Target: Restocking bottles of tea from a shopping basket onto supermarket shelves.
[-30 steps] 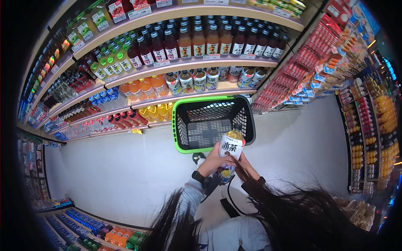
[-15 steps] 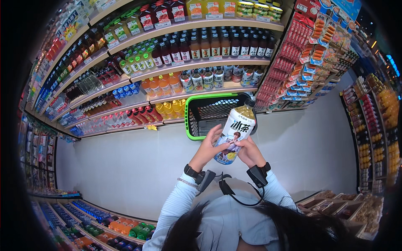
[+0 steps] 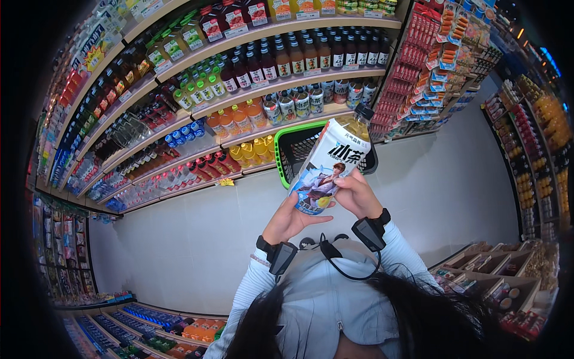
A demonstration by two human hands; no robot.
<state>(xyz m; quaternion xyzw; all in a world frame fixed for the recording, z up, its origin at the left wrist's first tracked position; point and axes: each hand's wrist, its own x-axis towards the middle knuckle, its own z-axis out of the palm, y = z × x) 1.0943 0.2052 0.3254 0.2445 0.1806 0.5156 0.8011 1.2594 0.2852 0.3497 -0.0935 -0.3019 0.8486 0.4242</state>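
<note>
A large bottle of tea (image 3: pixel 327 170) with a white illustrated label and a dark cap is tilted in front of me, its cap pointing up and to the right. My right hand (image 3: pixel 361 196) grips its right side, thumb across the label. Cupped at the bottle's base is my left hand (image 3: pixel 284 222); its thumb sticks out below the bottle and its fingers are partly hidden behind it. Beyond the bottle stands a black shopping basket with a green rim (image 3: pixel 279 157), partly covered by the bottle.
Curved-looking drink shelves (image 3: pixel 239 102) full of bottles run along the far side. A rack of hanging snack packs (image 3: pixel 406 72) adjoins them on the right. Pale floor (image 3: pixel 179 245) lies between these and bottle crates (image 3: pixel 125 329) at near left and wooden bins (image 3: pixel 496 263) at near right.
The bottle has come closer and tilts further right. My left thumb has left the label and my left hand has slid down to the base. The basket appears slightly further right and higher in view.
</note>
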